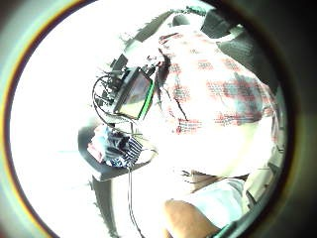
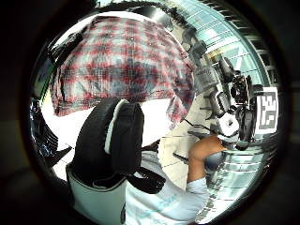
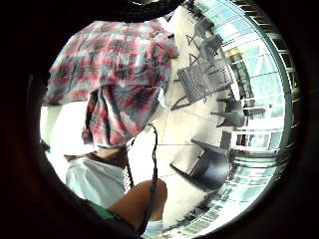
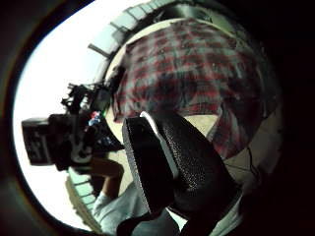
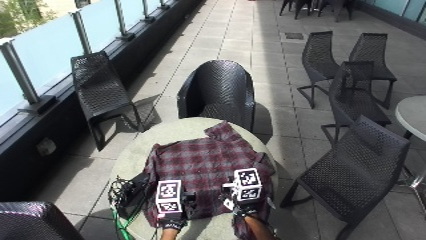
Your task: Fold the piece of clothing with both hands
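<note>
Shirt (image 5: 203,167) flat just beyond both hands

Ahead of the fingers (image 2: 119,140), the plaid shirt (image 5: 206,170) covers most of the round table (image 5: 130,157). To their left a black device with a tangle of cables (image 5: 130,192) blocks the table's edge. A black chair (image 5: 219,92) stands just beyond the far rim; another chair (image 5: 353,170) is near on the right.

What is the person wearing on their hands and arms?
Both the left hand and the right hand wear a black glove. The palm views show a thick black padded finger with a white edge. The person wears a white garment with short sleeves.
</note>
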